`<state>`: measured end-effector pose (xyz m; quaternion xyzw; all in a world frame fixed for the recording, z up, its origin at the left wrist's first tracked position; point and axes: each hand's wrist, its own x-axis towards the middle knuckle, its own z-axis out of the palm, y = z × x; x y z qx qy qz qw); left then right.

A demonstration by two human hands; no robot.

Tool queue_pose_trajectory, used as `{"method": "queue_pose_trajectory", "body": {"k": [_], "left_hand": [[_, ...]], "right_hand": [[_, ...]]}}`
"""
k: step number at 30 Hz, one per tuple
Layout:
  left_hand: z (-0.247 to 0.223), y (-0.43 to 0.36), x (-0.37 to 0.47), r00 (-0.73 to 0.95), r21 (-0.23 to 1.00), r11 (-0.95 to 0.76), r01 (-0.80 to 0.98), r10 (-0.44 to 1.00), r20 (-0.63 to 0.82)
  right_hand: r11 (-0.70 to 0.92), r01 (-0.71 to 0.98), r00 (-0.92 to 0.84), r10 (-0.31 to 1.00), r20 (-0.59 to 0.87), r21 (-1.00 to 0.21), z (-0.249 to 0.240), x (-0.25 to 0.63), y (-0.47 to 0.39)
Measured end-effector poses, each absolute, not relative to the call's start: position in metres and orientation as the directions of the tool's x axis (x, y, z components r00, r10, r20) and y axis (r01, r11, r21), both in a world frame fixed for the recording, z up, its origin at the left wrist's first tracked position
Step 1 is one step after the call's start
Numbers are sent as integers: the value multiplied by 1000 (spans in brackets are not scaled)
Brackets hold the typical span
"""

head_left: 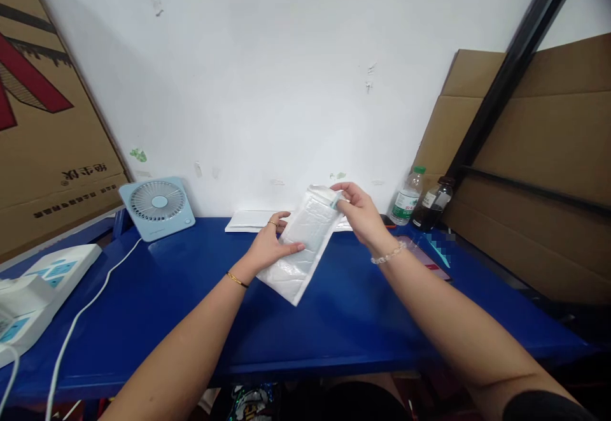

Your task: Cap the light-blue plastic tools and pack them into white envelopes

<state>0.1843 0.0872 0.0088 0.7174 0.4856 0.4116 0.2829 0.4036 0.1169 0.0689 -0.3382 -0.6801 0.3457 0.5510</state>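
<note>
A white padded mailer (301, 242) is held tilted above the blue table (191, 306), its top end leaning to the right. My left hand (273, 244) is closed on its left edge, with the thumb lying across the front and the other fingers behind. At the top right corner, my right hand (358, 207) pinches the mailer near its flap. Whether anything is inside the mailer cannot be seen.
A white stack of flat items (248, 220) lies against the wall. On the left are a light blue fan (159, 207), a power strip (62, 268) and a white cable (102, 287). A green-capped bottle (408, 198) and a dark bottle (433, 204) stand at the back right, beside cardboard (539, 204).
</note>
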Motion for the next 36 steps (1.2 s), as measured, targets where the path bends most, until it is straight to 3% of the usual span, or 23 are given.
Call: {"method": "queue_pose_trajectory", "body": {"k": [4, 8, 11, 15, 19, 22, 27, 32, 36], "left_hand": [[1, 92, 178, 390, 945, -314, 87, 884, 258], [-4, 86, 188, 489, 968, -236, -83, 837, 246], [-8, 82, 197, 496, 972, -205, -117, 836, 236], [-15, 82, 204, 433, 978, -130, -164, 881, 190], [-20, 83, 204, 484, 967, 46, -249, 871, 83], [-19, 82, 200, 581, 934, 202, -294, 814, 7], [-20, 79, 197, 737, 899, 354, -259, 674, -53], [-22, 78, 196, 838, 885, 404, -231, 546, -30], [-16, 85, 190, 846, 878, 468, -100, 504, -172]], "right_hand": [[704, 193, -268, 708, 653, -684, 105, 403, 105], [774, 311, -333, 633, 699, -552, 124, 398, 92], [781, 352, -367, 623, 691, -516, 127, 396, 85], [755, 314, -368, 656, 659, -576, 124, 399, 85], [724, 82, -402, 653, 642, -685, 113, 409, 90], [719, -55, -429, 610, 666, -693, 97, 418, 90], [763, 37, -398, 603, 691, -645, 68, 420, 84], [801, 121, -485, 563, 669, -586, 57, 420, 80], [731, 231, -448, 665, 597, -642, 56, 427, 90]]}}
